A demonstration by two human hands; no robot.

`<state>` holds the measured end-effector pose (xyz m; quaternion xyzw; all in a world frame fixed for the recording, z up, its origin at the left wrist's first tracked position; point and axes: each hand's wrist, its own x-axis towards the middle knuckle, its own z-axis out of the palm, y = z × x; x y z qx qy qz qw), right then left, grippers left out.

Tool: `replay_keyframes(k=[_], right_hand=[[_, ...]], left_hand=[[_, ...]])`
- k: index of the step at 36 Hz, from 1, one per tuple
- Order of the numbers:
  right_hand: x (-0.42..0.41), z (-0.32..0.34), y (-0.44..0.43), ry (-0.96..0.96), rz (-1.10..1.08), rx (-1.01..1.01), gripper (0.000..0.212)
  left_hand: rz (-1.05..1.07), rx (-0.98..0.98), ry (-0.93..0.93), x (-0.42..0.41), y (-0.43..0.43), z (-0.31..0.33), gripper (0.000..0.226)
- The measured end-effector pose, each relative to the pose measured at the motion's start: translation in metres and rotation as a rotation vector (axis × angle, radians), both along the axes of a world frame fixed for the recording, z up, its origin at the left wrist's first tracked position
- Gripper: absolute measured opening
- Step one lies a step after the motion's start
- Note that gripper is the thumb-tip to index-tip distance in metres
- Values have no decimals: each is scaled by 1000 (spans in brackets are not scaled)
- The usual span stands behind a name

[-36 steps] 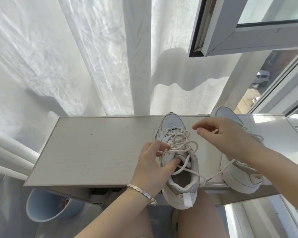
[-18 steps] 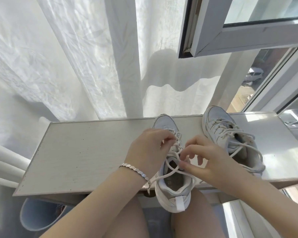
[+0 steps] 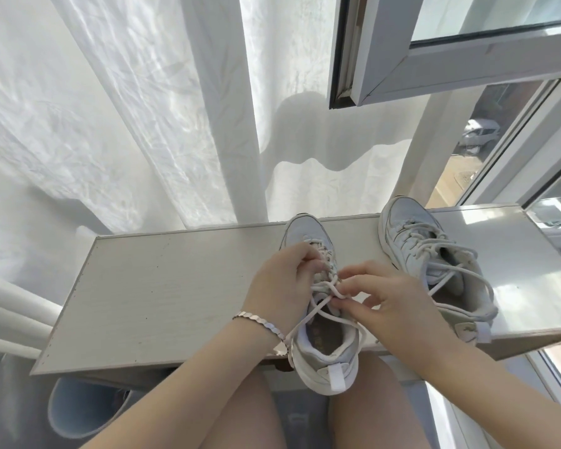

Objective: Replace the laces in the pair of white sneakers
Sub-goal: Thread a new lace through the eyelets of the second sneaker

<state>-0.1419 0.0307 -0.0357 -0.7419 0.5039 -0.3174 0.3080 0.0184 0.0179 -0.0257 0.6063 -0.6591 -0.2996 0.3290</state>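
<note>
Both hands are right on top of the one shoe. The left hand (image 3: 282, 283) has its fingers curled in, pinching the white lace (image 3: 321, 288) up by the eyelets. The right hand (image 3: 395, 309) pinches the same lace between thumb and forefinger where the two strands cross over the tongue, with its other fingers loosely bent. So neither hand is open, and each has a bit of lace in a fingertip grip. There's a thin silver bracelet (image 3: 261, 321) on the left wrist.

The sneaker (image 3: 334, 364) they're on sits about mid-right on the white worktop (image 3: 162, 286). Its toe points to the far side toward the curtain (image 3: 110, 124), and its heel hangs over the near edge above the person's bare knees. It's laced in the front part, and the loose ends trail down toward the heel opening.

The second sneaker (image 3: 412, 241) is to the right of it, apart from the first and angled a bit, toe far. Its loose laces (image 3: 447, 251) are slack and looped across the opening. Nobody is touching that one.

An open window sash (image 3: 450, 56) hangs above on the right, with a parked car (image 3: 480, 134) visible outside through the glass. A pale blue bucket (image 3: 75, 413) sits on the floor under the near-left corner of the worktop.
</note>
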Motion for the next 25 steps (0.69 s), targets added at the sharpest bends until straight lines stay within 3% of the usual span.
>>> replay_keyframes(k=[5,7,8,12,14,18,20,25], right_hand=[[3,6,-2,1,-19,61,7],[4,8,-2,-9,-27,87,7],[5,8,-3,-11,-32,97,8],[7,10,-3,10,-42,112,9],[6,12,-3,9,-46,118,13],[3,11,0,5,-54,104,11],[5,10,1,-1,-68,82,7],[11,9,1,7,-71,65,3]], left_hand=[[38,244,521,8,0,0,26],[45,343,605,11,-4,4,27],[36,360,538,13,-7,7,27],[-129,257,-33,7,-17,24,16],[-157,229,-39,3,-18,25,14],[-55,309,392,10,-17,12,31],[-27,356,581,13,-14,9,29],[-41,402,801,18,-10,2,32]])
